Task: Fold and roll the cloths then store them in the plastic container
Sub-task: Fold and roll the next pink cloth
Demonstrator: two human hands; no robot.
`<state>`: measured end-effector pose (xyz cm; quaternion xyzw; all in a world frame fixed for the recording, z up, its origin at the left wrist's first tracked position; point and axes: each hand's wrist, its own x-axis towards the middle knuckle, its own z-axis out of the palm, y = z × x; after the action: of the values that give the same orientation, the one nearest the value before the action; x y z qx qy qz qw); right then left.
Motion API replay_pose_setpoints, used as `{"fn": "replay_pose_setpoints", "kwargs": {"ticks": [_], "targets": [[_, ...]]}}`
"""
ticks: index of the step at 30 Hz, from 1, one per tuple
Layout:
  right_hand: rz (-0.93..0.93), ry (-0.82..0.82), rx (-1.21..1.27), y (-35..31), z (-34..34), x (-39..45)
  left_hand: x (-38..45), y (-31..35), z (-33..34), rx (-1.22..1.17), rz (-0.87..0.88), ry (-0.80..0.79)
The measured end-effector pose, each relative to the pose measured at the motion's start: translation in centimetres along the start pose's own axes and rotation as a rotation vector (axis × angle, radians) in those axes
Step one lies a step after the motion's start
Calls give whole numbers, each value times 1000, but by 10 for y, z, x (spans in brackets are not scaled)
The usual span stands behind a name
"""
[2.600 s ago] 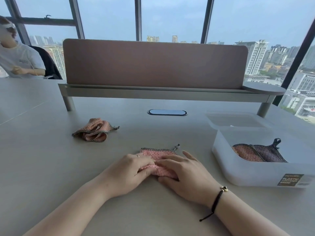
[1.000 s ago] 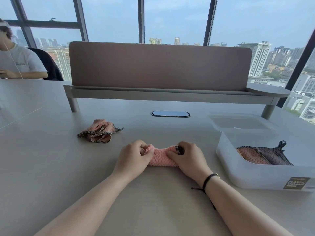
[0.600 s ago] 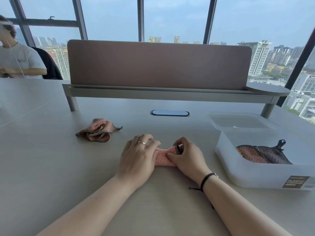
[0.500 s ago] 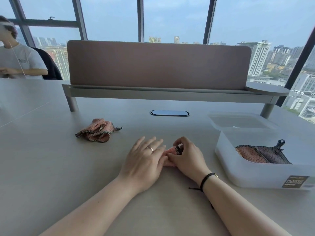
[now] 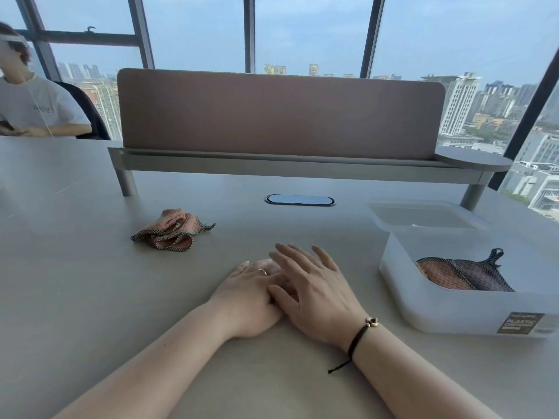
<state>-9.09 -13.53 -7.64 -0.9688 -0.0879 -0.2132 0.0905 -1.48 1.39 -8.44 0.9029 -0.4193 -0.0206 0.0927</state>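
My left hand [image 5: 242,300] lies flat on the table in front of me, a ring on one finger. My right hand [image 5: 314,290] rests across it with fingers spread, a black cord bracelet at the wrist. The pink cloth I was rolling is fully hidden beneath them. A second pink cloth with dark edging [image 5: 171,229] lies crumpled to the far left. The translucent plastic container [image 5: 453,309] stands at the right, a pink-and-dark cloth [image 5: 462,273] inside it.
The container's lid [image 5: 423,214] lies behind the container. A raised shelf with a brown divider panel [image 5: 278,113] crosses the back of the table, with a cable port [image 5: 299,200] in front of it. A person [image 5: 33,101] sits at far left.
My right hand let go of the cloth's end and spread flat over my left hand. The pink cloth, partly visible half a second ago, is now fully covered.
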Motion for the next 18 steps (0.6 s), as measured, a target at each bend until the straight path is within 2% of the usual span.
{"fn": "replay_pose_setpoints", "kwargs": {"ticks": [2,4,10,18], "targets": [[58,-221,41,-1,4,-2,1,-3,0,-9,7,-20],[136,-314,53,0,5,-3,2,-5,0,-26,6,-21],[214,-385,-18,-2,2,-7,-1,-4,3,-57,-44,19],[192,-451,16,7,-3,-8,2,-11,0,-35,-41,-41]]}}
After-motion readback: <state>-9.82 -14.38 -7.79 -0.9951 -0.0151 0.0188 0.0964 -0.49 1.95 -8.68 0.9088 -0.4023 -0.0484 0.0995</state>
